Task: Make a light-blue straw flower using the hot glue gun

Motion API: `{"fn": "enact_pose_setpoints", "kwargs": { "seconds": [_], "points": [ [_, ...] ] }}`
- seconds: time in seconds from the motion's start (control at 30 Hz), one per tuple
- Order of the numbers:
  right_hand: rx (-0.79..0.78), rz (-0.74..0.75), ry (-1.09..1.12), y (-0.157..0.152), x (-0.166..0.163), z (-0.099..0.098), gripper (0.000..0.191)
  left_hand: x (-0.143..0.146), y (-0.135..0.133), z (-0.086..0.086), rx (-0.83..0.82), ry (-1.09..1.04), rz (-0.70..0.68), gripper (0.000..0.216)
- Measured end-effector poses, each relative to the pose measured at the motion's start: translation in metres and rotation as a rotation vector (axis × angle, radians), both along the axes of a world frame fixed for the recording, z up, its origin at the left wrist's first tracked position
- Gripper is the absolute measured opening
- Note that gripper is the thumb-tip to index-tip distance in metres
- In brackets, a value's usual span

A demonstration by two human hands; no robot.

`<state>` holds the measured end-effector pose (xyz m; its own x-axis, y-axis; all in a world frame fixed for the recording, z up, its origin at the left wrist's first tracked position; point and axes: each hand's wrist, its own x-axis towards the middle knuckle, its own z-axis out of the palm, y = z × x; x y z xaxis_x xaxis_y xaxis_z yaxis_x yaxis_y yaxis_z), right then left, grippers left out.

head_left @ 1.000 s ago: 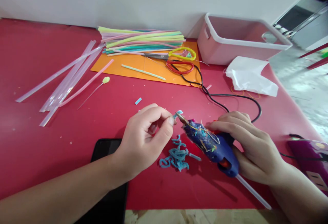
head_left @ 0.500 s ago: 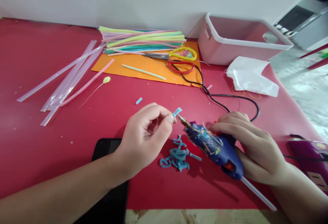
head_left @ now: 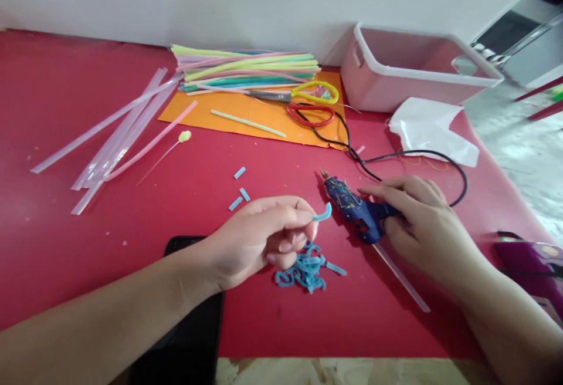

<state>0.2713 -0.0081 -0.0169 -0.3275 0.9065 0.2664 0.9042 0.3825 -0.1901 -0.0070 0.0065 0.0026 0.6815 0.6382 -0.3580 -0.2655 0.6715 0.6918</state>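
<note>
My left hand (head_left: 268, 238) is closed, pinching a short curved piece of light blue pipe cleaner (head_left: 324, 213) between thumb and forefinger. Just below it lies a small pile of curled blue pipe cleaner pieces (head_left: 308, 270), partly covered by my fingers. My right hand (head_left: 422, 220) grips the handle of a dark blue hot glue gun (head_left: 349, 203), whose nozzle points to the back left, low over the table. A clear glue stick (head_left: 402, 279) sticks out of the gun's rear. Behind my left hand are short straight blue pieces (head_left: 235, 203).
Scissors (head_left: 308, 103) and a bundle of coloured pipe cleaners (head_left: 246, 71) lie on orange paper (head_left: 185, 116). Clear plastic strips (head_left: 118, 132) are at the left, a phone (head_left: 185, 326) under my left forearm. A pink bin (head_left: 396, 83) stands back right; a black cord (head_left: 461, 179) loops behind my right hand.
The glue gun has moved away from the blue piece and down towards the table, with my right hand on it. My left hand has shifted right and turned. More blue pieces show behind it.
</note>
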Motion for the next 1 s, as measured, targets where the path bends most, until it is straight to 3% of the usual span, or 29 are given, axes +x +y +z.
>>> {"fn": "enact_pose_setpoints", "kwargs": {
  "seconds": [0.13,0.37,0.63,0.77,0.9,1.0],
  "points": [
    [0.207,0.051,0.282,-0.014,-0.013,0.016,0.036,0.002,-0.001,-0.002,0.052,0.042,-0.110,0.020],
    [-0.238,0.396,0.644,-0.029,-0.036,0.032,0.030,0.005,0.000,0.006,0.298,0.190,-0.337,0.024],
    [-0.412,0.449,0.834,-0.025,-0.047,0.027,0.005,0.008,-0.003,0.008,0.390,0.241,-0.373,0.023],
    [-0.462,0.344,0.872,-0.027,-0.048,0.027,0.005,0.009,-0.008,0.007,0.515,0.311,-0.203,0.013],
    [-0.565,0.222,0.950,-0.028,-0.047,0.025,0.010,0.006,-0.014,-0.001,0.977,0.391,0.076,0.003],
    [-0.648,0.211,1.018,-0.028,-0.048,0.025,0.016,0.004,-0.015,-0.008,1.262,0.359,0.116,0.012]
  ]
}}
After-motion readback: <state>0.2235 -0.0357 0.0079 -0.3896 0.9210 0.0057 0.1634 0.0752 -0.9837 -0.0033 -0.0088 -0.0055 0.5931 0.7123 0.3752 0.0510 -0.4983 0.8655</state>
